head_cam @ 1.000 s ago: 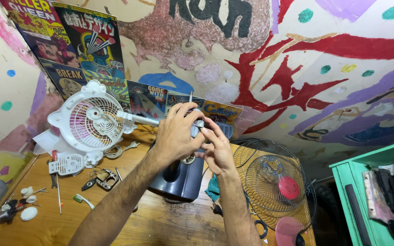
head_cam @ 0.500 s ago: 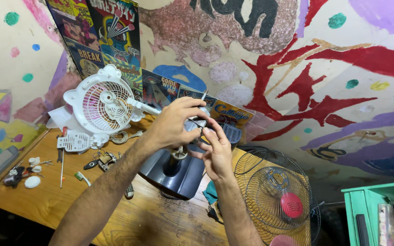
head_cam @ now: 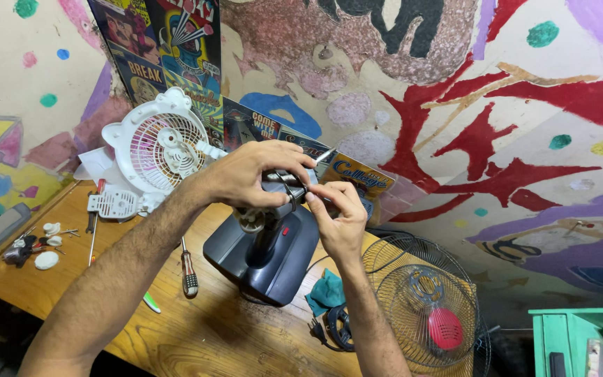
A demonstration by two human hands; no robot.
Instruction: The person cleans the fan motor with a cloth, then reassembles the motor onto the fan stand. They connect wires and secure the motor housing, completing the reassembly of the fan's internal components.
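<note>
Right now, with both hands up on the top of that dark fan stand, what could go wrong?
1. The left hand and right hand work close together around a thin metal shaft; a slip could jab a finger.
2. The dark grey plastic fan stand sits near the front edge of the wooden workbench; hard pushing might tip it.
3. The brown-handled screwdriver lies loose beside the left forearm and could get knocked off.

A wooden worktop (head_cam: 225, 335) carries a dark grey fan base (head_cam: 263, 255) directly below the grip. Left of it lie a red-handled screwdriver (head_cam: 188, 272), a white fan housing (head_cam: 158, 150) and small white parts (head_cam: 47, 260). A teal cloth (head_cam: 327, 292) and wire fan guard (head_cam: 423, 307) sit to the right.
</note>
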